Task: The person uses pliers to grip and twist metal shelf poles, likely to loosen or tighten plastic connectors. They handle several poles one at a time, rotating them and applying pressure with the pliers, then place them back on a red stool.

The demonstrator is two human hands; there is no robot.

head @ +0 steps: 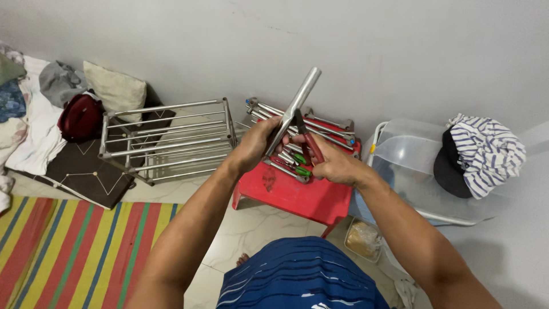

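Metal tube: round, smooth, silver-grey; held tilted, upper end pointing far and right, lower end in the hands above the red stool.
Left hand: clenched around the lower part of the metal tube.
Right hand: closed on the red handles of the pliers; the dark pliers head lies against the tube just above the left hand.
Red stool: moulded plastic, glossy, standing on the pale tiled floor directly under the hands.
Contents of stool top: a loose bundle of metal rods, some with end fittings, and green-handled tools lying among them, partly hidden by the hands.
Metal rack: open frame of silver tubes and rails, set on the floor left of the stool, near the wall.
Plastic bin: translucent, rectangular, right of the stool; contents cannot be made out.
On the bin: a striped white-and-blue cloth over a dark cap.
Small container: clear, on the floor near the stool's right leg, holding something tan.
Mat: woven, striped red, yellow, green and blue, near left.
Far left: a cushion, a dark red bag and folded fabrics.
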